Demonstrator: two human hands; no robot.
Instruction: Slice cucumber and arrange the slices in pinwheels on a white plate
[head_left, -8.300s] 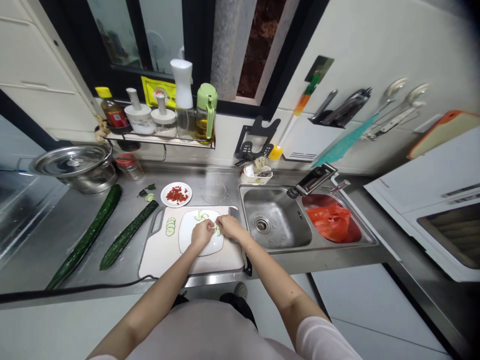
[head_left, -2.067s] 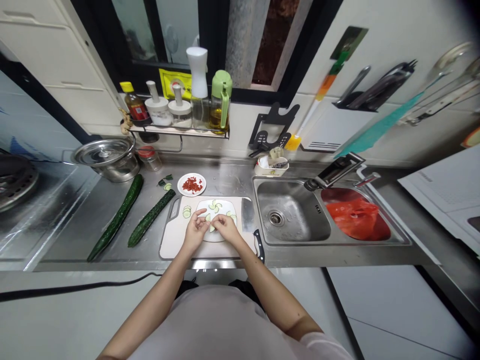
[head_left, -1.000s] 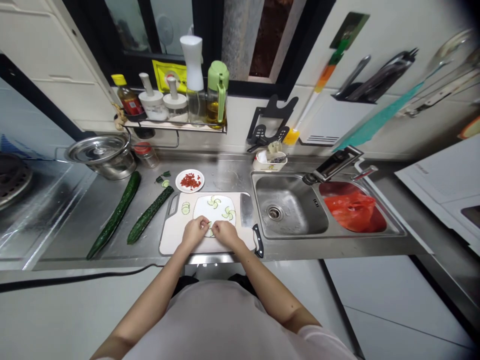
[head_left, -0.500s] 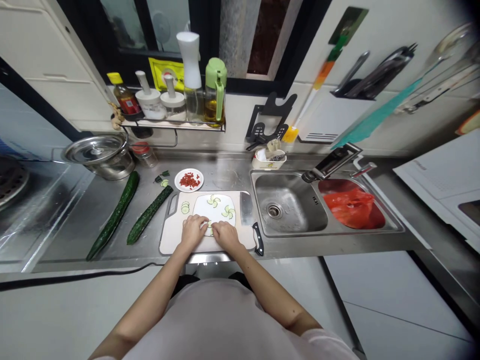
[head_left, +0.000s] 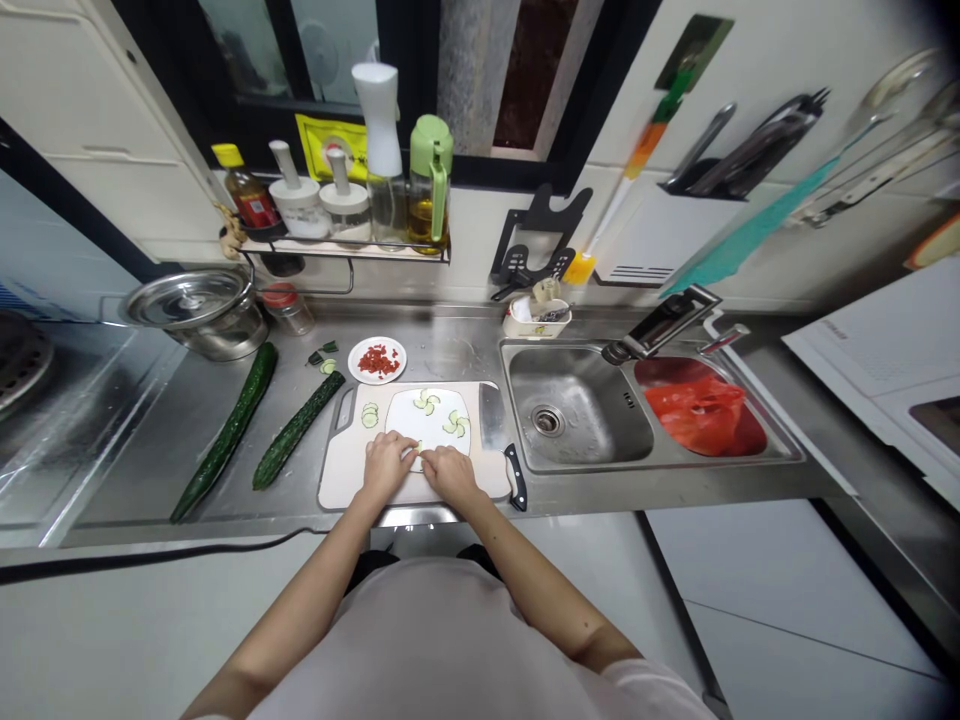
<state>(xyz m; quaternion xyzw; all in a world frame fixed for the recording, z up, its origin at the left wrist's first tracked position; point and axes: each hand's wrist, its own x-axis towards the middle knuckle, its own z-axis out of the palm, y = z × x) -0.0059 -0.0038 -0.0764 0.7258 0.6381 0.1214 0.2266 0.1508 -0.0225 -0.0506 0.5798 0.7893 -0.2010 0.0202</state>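
Note:
On the cutting board [head_left: 345,484] lies a white square plate [head_left: 409,412]. Two pinwheels of cucumber slices decorate it, one fan [head_left: 427,402] at the back and another fan [head_left: 455,424] on the right. At the plate's near edge, my left hand [head_left: 385,466] and my right hand [head_left: 450,474] meet with fingertips pinched at small cucumber slices [head_left: 418,450], which they partly hide. A short row of cucumber slices [head_left: 370,415] rests on the board left of the plate. Beside my right hand, a kitchen knife [head_left: 515,476] lies with its blade flat on the board.
Two cucumbers, one long [head_left: 229,430] and one shorter [head_left: 298,430], lie at left. A dish of red bits [head_left: 378,360] stands behind the board. To the right is the sink [head_left: 577,400] with a red bag [head_left: 694,415]; a lidded steel pot [head_left: 195,310] stands back left.
The right-hand pinwheel has taken shape and the row of slices has shrunk. Both hands have moved to the plate's near edge, lowering slices there. In the last half second they barely shift.

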